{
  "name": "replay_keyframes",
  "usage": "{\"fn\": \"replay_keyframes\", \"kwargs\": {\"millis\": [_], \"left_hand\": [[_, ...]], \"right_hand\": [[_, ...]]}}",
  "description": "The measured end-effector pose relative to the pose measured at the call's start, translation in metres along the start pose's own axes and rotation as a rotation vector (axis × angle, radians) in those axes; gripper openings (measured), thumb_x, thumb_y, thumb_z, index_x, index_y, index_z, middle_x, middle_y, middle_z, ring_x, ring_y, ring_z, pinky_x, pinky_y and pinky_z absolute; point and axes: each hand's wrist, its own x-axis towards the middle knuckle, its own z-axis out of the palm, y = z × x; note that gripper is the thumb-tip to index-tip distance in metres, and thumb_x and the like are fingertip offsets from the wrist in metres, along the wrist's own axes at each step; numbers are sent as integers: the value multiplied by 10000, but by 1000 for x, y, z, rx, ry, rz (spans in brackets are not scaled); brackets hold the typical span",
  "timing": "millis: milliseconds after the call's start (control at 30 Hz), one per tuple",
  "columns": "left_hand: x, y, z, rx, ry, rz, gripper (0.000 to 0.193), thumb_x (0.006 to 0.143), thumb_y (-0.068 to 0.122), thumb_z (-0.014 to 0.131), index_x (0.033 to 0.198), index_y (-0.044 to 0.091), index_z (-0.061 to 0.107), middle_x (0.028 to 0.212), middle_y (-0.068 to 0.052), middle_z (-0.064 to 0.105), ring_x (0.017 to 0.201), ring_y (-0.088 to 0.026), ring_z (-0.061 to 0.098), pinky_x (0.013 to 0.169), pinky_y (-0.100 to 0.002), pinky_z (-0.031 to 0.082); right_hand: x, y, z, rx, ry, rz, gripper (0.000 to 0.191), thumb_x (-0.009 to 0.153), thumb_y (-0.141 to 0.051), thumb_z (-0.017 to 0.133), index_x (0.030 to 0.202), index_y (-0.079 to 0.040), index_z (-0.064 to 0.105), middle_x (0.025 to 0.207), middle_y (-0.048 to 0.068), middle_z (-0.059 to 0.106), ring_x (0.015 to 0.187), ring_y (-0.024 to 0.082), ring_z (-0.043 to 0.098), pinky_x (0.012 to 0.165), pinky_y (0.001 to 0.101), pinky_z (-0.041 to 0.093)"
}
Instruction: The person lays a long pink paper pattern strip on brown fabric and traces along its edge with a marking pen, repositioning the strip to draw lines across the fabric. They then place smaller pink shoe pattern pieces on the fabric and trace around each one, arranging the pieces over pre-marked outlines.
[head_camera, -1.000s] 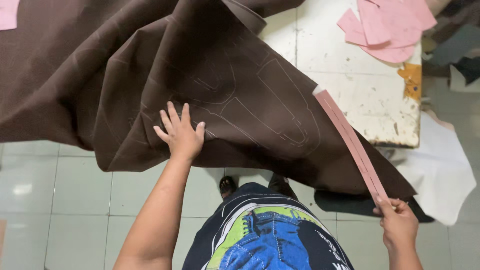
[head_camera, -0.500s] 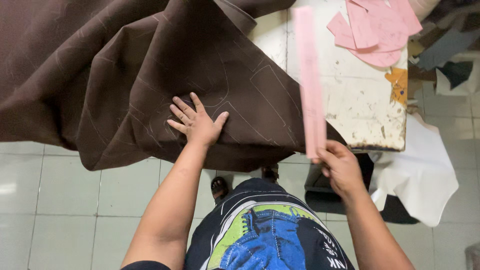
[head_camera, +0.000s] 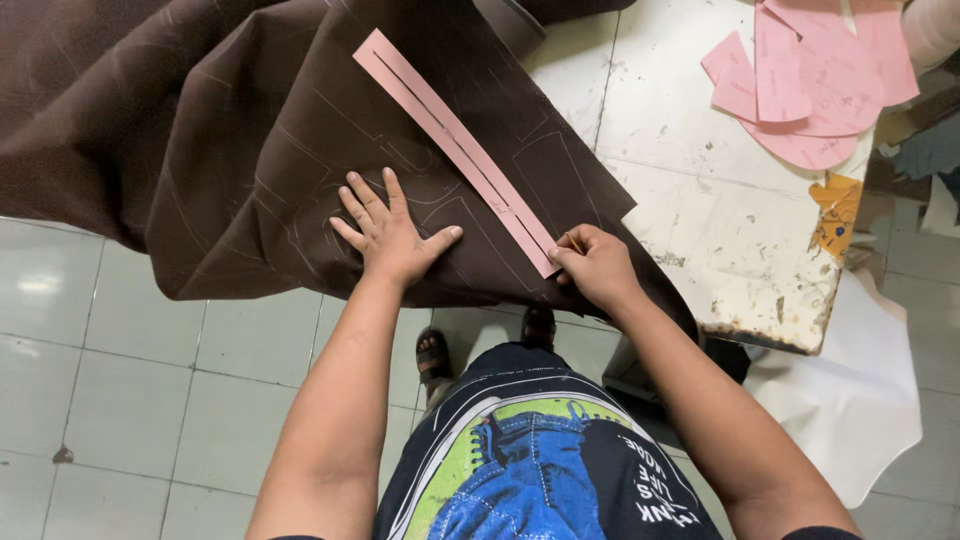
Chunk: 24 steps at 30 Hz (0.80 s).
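Note:
A large dark brown cloth (head_camera: 240, 130) marked with pale chalk outlines lies over the white table (head_camera: 720, 210) and hangs off its near edge. My left hand (head_camera: 385, 230) rests flat on the cloth with fingers spread. A long narrow pink pattern strip (head_camera: 450, 145) with a slit down its middle lies diagonally on the cloth. My right hand (head_camera: 595, 265) pinches the strip's near end against the cloth, and something thin like chalk shows between its fingers.
Several pink paper pattern pieces (head_camera: 810, 80) lie at the table's far right, with an orange scrap (head_camera: 835, 210) near the edge. A white sheet (head_camera: 850, 400) hangs below the table's corner. Pale floor tiles (head_camera: 110, 380) lie to the left.
My right hand has brought the pink strip from upright down flat onto the cloth. My left hand stays pressed on the cloth.

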Motion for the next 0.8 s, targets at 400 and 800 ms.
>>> {"fn": "replay_keyframes", "kwargs": {"millis": [400,800], "left_hand": [[-1,-2,2,-16,19,21,1380,722,777,721,1640,130,-81,1649,-322,-212,1519,-473,-252,1140,-707,-178],[-2,-1,-1,7,7,15,1380,726,799,703,1637,114,-76,1646,-331,-209,1521,-484,-238,1138,-718,-163]], "right_hand": [[5,-2,0,34,-16,64,149,855,-143,763,836,-3,717,762,62,727,574,105,640,554,252,514],[1,-4,-1,-37,-5,32,146,839,-137,752,790,-8,703,705,76,710,559,125,644,536,272,508]]}}
